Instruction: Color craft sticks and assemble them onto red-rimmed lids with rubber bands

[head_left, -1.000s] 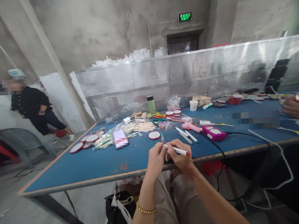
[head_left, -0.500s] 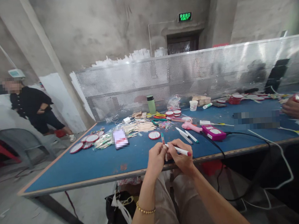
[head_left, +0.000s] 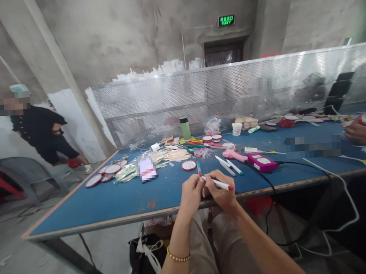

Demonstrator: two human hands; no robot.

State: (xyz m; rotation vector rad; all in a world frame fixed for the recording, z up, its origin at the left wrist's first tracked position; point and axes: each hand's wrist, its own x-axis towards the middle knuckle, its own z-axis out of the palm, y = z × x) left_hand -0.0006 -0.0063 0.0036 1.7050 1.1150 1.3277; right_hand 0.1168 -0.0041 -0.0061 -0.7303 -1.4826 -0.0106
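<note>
Green capped bottle (head_left: 185,129), white cup (head_left: 236,129), held pen (head_left: 220,184)

Table (head_left: 103,204): perforated panel (head_left: 156,101) along far side. Before it, bottle (head_left: 185,130) left, cup (head_left: 237,129) right. Nearer, left to right: disc cluster (head_left: 93,180), phone (head_left: 147,172), single disc (head_left: 189,165), pens (head_left: 235,167), boxy device (head_left: 262,162). Loose sticks (head_left: 178,155) between phone and bottle.

Dressed in greyish-beige trousers (head_left: 200,251), with a beaded bracelet (head_left: 178,255).
Wears a single strand of round, shiny gold-coloured beads around the left forearm (head_left: 179,232), set closely in a row; shows bare skin on the left hand (head_left: 191,193), the right hand (head_left: 222,191) and the right forearm (head_left: 259,235); has plain fabric creased in soft folds along both legs, darker in the shade near the knees.
</note>
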